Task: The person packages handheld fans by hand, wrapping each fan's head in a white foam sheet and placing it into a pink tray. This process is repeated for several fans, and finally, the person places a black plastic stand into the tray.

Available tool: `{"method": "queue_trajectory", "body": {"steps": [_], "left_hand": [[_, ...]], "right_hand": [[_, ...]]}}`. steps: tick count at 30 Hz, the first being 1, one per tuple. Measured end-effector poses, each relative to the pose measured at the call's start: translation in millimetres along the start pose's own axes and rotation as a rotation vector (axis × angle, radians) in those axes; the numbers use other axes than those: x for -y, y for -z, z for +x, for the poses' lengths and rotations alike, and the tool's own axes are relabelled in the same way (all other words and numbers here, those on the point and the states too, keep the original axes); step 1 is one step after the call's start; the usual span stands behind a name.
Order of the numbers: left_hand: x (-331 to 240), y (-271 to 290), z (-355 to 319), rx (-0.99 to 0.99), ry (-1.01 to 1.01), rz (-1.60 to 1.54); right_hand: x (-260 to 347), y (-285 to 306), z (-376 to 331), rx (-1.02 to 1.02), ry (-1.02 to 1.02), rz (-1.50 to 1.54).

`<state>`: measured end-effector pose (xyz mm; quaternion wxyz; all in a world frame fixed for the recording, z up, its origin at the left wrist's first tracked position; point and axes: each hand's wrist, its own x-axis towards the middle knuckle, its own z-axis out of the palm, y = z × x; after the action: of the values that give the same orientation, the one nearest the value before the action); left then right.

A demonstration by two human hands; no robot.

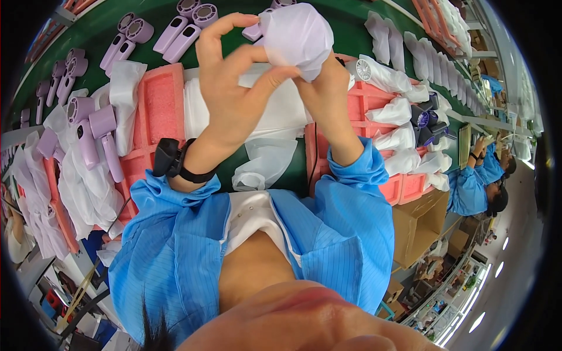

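Observation:
Up at the far edge of the view is a handheld fan in a thin white bag [297, 38], its lilac colour showing through. My right hand [329, 96] grips it from below and behind, hiding the lower part. At the bag's left side, my left hand [231, 85] has curved fingers, with thumb and forefinger closed on the bag's edge. Below the hands lies a stack of white bags [202, 108] between the pink foam trays. One loose translucent bag [266, 161] rests on the green surface nearer my body.
Bare lilac fans [181, 41] stand in groups along the green belt [234, 41]. The left pink tray [161, 96] has fans and bags beside it; the right one [363, 105] holds bagged and dark fans. Bagged fans [424, 55] line the far right. A cardboard box [418, 228] and co-workers [474, 187] are right.

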<state>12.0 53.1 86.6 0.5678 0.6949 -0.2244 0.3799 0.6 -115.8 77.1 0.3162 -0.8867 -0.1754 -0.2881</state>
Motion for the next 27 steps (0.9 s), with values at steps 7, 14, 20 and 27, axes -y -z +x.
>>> {"method": "queue_trajectory", "body": {"steps": [7,14,20,27], "left_hand": [[51.4,4.0,-0.4,0.020,0.546,-0.235],[27.7,-47.2,-61.8,0.685,0.294,0.160],[35.3,-52.8,-81.0,0.768,0.194,0.367],[58.0,-43.1,-60.9,0.684,0.582,-0.075]], "right_hand": [[-43.1,36.3,24.8,0.628,-0.536,0.640],[-258.9,-3.5,56.5,0.391,-0.473,-0.640],[-230.3,-48.8,66.5,0.229,0.352,-0.455],[-167.2,-29.5,85.0,0.326,-0.292,0.074]]}}
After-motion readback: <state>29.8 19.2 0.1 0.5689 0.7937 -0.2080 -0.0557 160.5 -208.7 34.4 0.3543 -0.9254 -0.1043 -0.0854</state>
